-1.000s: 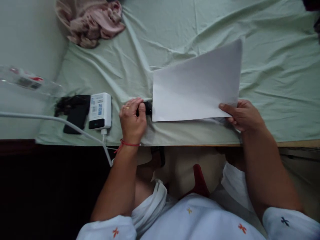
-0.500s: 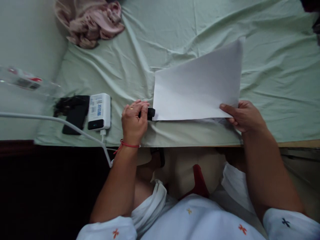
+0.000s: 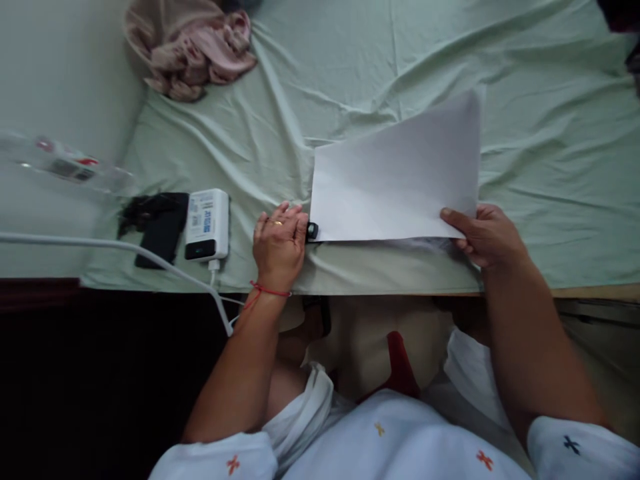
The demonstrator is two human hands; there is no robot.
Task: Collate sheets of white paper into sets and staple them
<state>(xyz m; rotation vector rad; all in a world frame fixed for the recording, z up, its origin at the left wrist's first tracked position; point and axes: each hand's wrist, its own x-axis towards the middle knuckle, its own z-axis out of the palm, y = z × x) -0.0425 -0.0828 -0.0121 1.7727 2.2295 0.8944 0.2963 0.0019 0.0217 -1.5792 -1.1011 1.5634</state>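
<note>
White sheets of paper (image 3: 395, 177) lie over the bed's front part, their right side lifted and curved. My right hand (image 3: 487, 230) pinches the lower right corner, thumb on top and fingers beneath. At the lower left corner, my left hand (image 3: 280, 243) is closed over a small black stapler (image 3: 312, 232). Only the stapler's end shows past the fingers, touching the paper's edge; the rest is hidden under the hand.
Left of my hands are a white power bank (image 3: 207, 223) with a cable (image 3: 125, 245), a black phone (image 3: 159, 240) and a clear plastic bottle (image 3: 70, 163). A pink cloth (image 3: 200, 53) is bunched at the back left of the green sheet (image 3: 550, 167).
My left hand has come down flatter over the stapler, covering more of it. The paper's raised right side has dropped a little. The view has shifted slightly.
</note>
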